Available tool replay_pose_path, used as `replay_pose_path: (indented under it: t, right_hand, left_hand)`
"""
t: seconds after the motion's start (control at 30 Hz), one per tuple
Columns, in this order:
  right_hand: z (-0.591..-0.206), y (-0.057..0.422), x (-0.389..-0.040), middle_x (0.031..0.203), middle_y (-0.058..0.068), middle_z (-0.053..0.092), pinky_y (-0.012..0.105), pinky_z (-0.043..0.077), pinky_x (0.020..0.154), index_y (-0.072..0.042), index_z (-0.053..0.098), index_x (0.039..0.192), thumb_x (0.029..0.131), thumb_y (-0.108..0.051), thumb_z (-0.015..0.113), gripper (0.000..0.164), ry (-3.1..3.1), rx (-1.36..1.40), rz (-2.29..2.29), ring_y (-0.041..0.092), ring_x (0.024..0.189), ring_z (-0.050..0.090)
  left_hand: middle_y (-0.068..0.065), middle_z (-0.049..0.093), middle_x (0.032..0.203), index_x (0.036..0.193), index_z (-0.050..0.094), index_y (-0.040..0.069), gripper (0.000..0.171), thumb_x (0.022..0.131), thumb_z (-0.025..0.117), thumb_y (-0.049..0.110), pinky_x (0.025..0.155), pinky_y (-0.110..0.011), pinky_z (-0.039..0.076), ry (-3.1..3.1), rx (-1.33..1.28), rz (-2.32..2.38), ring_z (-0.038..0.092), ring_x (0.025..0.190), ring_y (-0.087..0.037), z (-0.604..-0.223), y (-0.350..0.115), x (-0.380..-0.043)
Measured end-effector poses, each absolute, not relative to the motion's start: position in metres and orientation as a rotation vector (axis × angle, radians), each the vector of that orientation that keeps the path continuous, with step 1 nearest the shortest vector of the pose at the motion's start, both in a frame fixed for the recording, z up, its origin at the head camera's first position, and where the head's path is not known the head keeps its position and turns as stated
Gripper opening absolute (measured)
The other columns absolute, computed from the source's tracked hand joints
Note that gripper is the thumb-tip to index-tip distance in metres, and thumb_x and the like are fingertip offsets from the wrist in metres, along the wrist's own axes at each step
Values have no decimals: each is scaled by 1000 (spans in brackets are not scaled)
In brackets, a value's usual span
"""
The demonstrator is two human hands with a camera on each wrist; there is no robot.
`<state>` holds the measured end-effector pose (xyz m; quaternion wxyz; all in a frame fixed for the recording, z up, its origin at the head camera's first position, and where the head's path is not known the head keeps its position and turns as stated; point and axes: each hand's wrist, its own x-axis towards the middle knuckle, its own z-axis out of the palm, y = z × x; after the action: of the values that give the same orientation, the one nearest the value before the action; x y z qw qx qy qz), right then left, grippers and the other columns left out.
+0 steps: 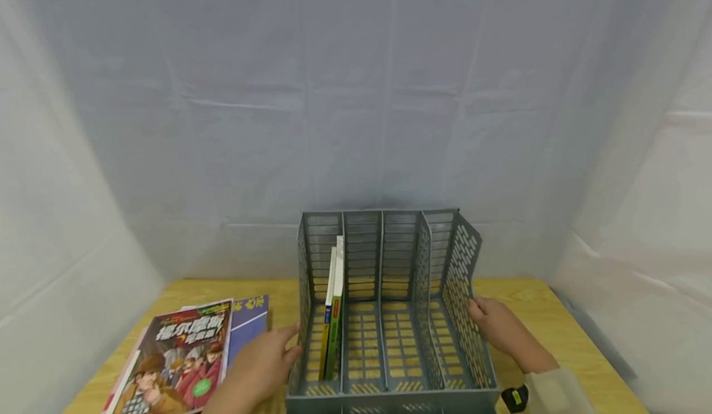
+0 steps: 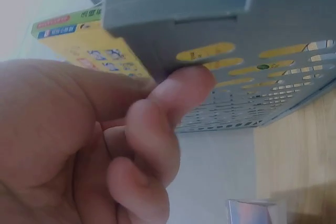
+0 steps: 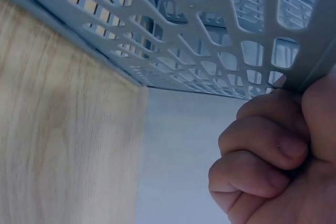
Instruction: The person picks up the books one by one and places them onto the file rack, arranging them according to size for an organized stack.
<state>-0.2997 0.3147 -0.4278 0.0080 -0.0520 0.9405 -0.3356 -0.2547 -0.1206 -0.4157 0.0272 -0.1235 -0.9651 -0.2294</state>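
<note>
A grey plastic file rack (image 1: 397,401) with upright dividers and slotted walls stands on the table. My left hand (image 1: 258,367) pinches the front edge of its left wall; in the left wrist view the thumb and curled index finger (image 2: 181,90) meet at that edge. On the opposite side, my right hand (image 1: 497,326) grips the right wall's edge, fingers (image 3: 262,148) folded in the right wrist view. Two thin books (image 1: 332,321) stand in the leftmost compartment against the divider. A yellow cover (image 2: 100,51) shows through the rack's slots (image 2: 220,61).
Left of the rack lies a pile of books, with a red-toned comic book (image 1: 186,355) on top and a blue book (image 1: 250,324) partly under it. The wooden table (image 1: 534,299) is enclosed by pale sheeting (image 1: 356,92) at the back and sides.
</note>
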Motion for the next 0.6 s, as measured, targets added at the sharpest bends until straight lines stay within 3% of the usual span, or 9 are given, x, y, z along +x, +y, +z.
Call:
replay_pose_path:
  t: [0.1, 0.23, 0.4, 0.6]
  right_hand:
    - [-429, 315, -300, 63, 2, 38, 32, 34, 56, -11, 43, 75, 114, -29, 36, 44, 2903, -120, -1101, 16, 55, 29]
    - [-431, 316, -299, 62, 2, 38, 32, 34, 56, -10, 44, 74, 114, -31, 37, 45, 2861, -92, -1138, 16, 55, 28]
    - [-432, 318, -297, 62, 2, 37, 32, 34, 56, -10, 43, 74, 114, -32, 37, 46, 2836, -77, -1159, 15, 54, 28]
    - [-430, 317, -299, 61, 1, 37, 31, 34, 55, -10, 42, 74, 114, -34, 36, 47, 2841, -106, -1176, 15, 53, 27]
  left_hand:
    - [-8, 77, 96, 140, 64, 6, 44, 100, 69, 24, 79, -51, 57, -3018, -356, -826, 73, 84, -26, -414, -125, -255]
    - [9, 65, 71, 136, 67, 12, 39, 102, 66, 30, 60, -37, 49, -3014, -272, -897, 60, 61, -9, -413, -130, -255]
    - [8, 66, 82, 120, 73, 16, 25, 101, 67, 31, 64, -39, 51, -2994, -210, -829, 58, 69, -9, -413, -138, -258]
    - [6, 69, 85, 120, 72, 14, 27, 100, 68, 31, 65, -41, 54, -2983, -133, -796, 63, 70, -12, -414, -157, -259]
